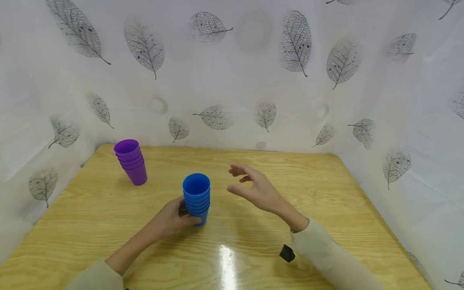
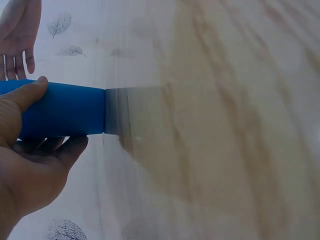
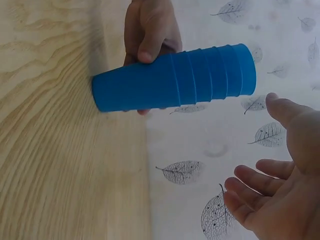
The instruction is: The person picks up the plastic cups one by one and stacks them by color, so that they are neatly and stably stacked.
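A stack of several nested blue cups stands upright near the middle of the table, mouths up. My left hand grips the lower part of the stack from the left, thumb in front and fingers around the back. In the left wrist view, the base of the blue stack meets the tabletop or is very close to it. To the right of the cups, my right hand is raised with its fingers apart and holds nothing. The right wrist view shows that hand a short gap away from the rims.
Another stack of several nested purple cups stands at the table's back left. A small black object is by the right sleeve. Leaf-patterned white sheeting closes off the back and sides of the wooden table.
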`<control>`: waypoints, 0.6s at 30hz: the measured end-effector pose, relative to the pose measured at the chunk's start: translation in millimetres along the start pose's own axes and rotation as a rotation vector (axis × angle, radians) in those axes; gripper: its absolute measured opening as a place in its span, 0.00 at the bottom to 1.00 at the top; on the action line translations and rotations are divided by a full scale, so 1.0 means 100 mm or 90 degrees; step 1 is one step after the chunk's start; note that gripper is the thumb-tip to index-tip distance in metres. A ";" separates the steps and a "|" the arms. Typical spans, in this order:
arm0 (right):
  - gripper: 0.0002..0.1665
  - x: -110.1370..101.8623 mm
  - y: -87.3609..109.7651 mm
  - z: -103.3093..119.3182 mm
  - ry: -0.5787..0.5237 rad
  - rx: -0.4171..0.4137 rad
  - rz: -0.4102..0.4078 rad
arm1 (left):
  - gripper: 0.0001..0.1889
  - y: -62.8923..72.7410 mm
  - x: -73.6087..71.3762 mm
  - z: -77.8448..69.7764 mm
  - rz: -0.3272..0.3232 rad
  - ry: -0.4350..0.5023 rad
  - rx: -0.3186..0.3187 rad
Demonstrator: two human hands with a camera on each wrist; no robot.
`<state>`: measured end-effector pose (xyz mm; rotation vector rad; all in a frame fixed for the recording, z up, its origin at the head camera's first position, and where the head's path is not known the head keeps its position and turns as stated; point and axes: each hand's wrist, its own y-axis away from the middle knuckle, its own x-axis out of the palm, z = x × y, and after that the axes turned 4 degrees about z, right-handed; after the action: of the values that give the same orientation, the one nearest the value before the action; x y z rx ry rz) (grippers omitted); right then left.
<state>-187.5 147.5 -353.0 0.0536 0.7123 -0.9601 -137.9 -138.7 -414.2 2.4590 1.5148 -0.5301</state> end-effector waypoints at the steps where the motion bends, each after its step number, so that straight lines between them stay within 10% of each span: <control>1: 0.36 -0.01 0.02 -0.03 0.017 0.005 -0.003 | 0.34 0.00 0.00 0.00 -0.003 -0.003 -0.002; 18: 0.48 -0.29 0.35 -0.52 0.297 0.086 0.035 | 0.33 -0.12 -0.01 0.01 -0.004 -0.031 -0.008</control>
<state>-199.1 206.6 -385.6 0.4256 1.0666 -0.9510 -149.1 -134.8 -414.8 2.4136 1.5032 -0.5760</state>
